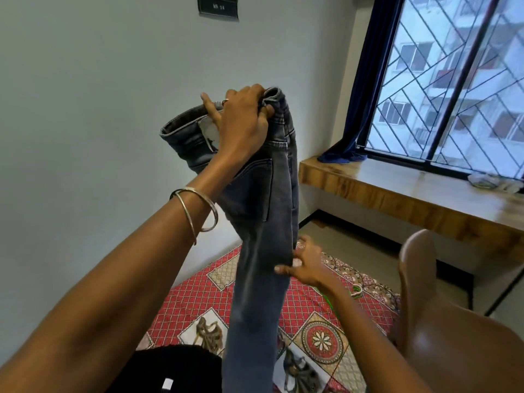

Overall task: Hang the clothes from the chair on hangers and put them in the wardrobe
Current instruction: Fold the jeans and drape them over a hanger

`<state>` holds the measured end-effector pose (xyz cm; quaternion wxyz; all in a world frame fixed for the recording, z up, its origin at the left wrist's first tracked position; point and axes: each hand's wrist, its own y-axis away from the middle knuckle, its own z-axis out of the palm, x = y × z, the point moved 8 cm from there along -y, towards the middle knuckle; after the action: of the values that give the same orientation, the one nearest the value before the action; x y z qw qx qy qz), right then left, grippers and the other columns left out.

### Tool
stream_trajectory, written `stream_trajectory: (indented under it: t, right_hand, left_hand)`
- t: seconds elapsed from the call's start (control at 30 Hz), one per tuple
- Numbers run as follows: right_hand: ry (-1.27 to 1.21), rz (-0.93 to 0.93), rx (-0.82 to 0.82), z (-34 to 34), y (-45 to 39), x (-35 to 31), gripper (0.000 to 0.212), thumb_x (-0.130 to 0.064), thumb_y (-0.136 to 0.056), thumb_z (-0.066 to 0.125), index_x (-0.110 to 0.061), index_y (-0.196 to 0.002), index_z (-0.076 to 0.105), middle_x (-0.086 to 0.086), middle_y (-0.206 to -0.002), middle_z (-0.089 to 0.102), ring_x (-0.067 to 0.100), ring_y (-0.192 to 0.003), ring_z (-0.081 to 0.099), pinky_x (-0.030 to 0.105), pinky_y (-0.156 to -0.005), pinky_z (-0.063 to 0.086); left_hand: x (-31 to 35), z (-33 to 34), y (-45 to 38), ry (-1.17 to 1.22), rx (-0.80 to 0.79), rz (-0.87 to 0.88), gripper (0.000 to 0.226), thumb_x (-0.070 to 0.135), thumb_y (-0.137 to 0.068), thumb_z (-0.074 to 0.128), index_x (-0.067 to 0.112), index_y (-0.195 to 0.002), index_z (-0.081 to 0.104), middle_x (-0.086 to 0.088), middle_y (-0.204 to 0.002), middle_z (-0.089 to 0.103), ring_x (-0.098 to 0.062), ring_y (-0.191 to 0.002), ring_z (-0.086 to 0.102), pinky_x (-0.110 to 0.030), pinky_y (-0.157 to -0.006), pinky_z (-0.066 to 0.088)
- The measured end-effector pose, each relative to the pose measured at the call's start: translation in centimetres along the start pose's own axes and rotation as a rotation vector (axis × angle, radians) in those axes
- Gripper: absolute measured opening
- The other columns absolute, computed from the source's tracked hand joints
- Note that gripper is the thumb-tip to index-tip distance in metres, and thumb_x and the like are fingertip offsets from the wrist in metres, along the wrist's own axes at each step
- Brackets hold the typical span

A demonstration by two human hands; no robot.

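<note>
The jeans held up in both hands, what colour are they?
The jeans are a faded grey-blue denim, seen in the head view, the only one.

Open air left of the hanging jeans point(258, 222); brown chair point(442, 321) close right, perhaps touching the bed point(192, 307).
</note>
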<state>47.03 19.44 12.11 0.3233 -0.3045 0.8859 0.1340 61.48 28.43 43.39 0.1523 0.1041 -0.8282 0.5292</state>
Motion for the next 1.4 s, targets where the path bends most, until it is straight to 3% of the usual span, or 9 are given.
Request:
stream_trajectory:
  t: [0.1,0.3,0.53,0.67,0.77,0.83,1.07,1.23,1.4]
  right_hand:
    - [-0.403,0.044,-0.236,3.6,0.3,-0.7,0.055,-0.025,-0.086,0.070,-0.008,-0.133,0.049,0.005,-0.135,0.049,0.023,-0.123,0.047,0.037,-0.104,0.044]
    - [-0.369,0.143,0.246,1.8,-1.5,3.5,0.016,-0.017,-0.084,0.072,-0.001,-0.086,0.072,0.012,-0.087,0.071,0.030,-0.083,0.065,0.045,-0.074,0.054]
    - [-0.210,0.259,0.600,-5.4,-3.1,8.9,0.011,-0.006,-0.081,0.072,-0.010,-0.091,0.075,0.009,-0.079,0.066,0.024,-0.078,0.060,0.029,-0.065,0.043]
    - [-0.108,0.202,0.720,-8.5,-4.2,10.3,0.015,-0.002,-0.080,0.068,-0.008,-0.092,0.076,0.013,-0.083,0.070,0.023,-0.072,0.059,0.025,-0.062,0.039]
    - [-0.022,0.079,0.791,-8.5,-5.4,11.0,0.013,0.005,-0.081,0.060,0.001,-0.090,0.069,0.019,-0.086,0.065,0.028,-0.076,0.058,0.026,-0.063,0.035]
    - [-0.018,-0.025,0.886,-7.6,-3.8,10.1,0.014,0.008,-0.081,0.056,0.002,-0.091,0.061,0.020,-0.090,0.059,0.026,-0.079,0.051,0.025,-0.064,0.032]
    - [0.164,-0.137,0.564,9.4,0.1,12.9,0.054,0.017,-0.061,0.060,-0.013,-0.106,0.052,0.013,-0.088,0.054,0.033,-0.075,0.051,0.039,-0.066,0.036]
    - [0.299,-0.025,-0.296,31.1,5.0,19.0,0.054,-0.023,-0.081,0.042,-0.022,-0.136,0.041,0.020,-0.119,0.060,0.038,-0.107,0.061,0.049,-0.083,0.051]
    - [0.009,0.225,-0.665,42.8,11.2,26.3,0.042,-0.025,-0.081,0.058,-0.020,-0.123,0.055,0.003,-0.120,0.062,0.023,-0.111,0.059,0.040,-0.097,0.044]
  left_hand:
    - [0.4,-1.1,-0.3,0.057,0.030,0.000,0.017,0.024,-0.092,0.048,0.017,-0.102,0.060,0.005,-0.098,0.061,-0.022,-0.115,0.048,-0.063,-0.110,-0.010]
    - [-3.4,0.3,0.3,0.019,0.006,-0.156,0.013,0.025,-0.090,0.052,0.023,-0.099,0.062,0.011,-0.114,0.051,-0.022,-0.124,0.035,-0.067,-0.108,-0.004]
    - [-15.3,8.7,4.7,0.308,-0.125,-0.752,0.019,0.024,-0.094,0.051,0.030,-0.077,0.054,0.001,-0.156,0.006,-0.038,-0.137,0.018,-0.046,-0.112,0.024]
    - [-19.4,11.9,7.0,0.638,-0.061,-0.795,0.024,0.015,-0.096,0.052,0.026,-0.076,0.056,-0.005,-0.158,0.005,-0.017,-0.120,0.044,-0.035,-0.096,0.046]
    - [-20.2,14.7,9.0,0.888,-0.031,-0.833,0.024,0.004,-0.097,0.046,0.023,-0.086,0.056,-0.009,-0.107,0.058,-0.019,-0.073,0.055,-0.029,-0.055,0.045]
    - [-20.5,14.2,11.2,1.067,0.036,-0.882,0.028,-0.003,-0.095,0.044,0.023,-0.092,0.055,-0.003,-0.084,0.058,-0.018,-0.068,0.053,-0.032,-0.059,0.047]
    - [-29.5,11.8,31.3,1.545,0.586,-1.338,0.032,0.015,-0.098,0.046,0.009,-0.082,0.073,-0.010,-0.089,0.073,-0.018,-0.095,0.065,-0.040,-0.080,0.057]
    - [-36.9,2.8,54.6,1.034,0.753,-1.773,0.022,0.020,-0.070,0.058,0.021,-0.090,0.067,-0.008,-0.120,0.065,-0.025,-0.100,0.065,-0.043,-0.097,0.048]
    - [-41.0,-2.0,70.2,0.332,0.278,-2.100,0.039,0.063,-0.087,0.045,0.028,-0.096,0.059,0.003,-0.100,0.057,-0.022,-0.119,0.049,-0.047,-0.102,0.035]
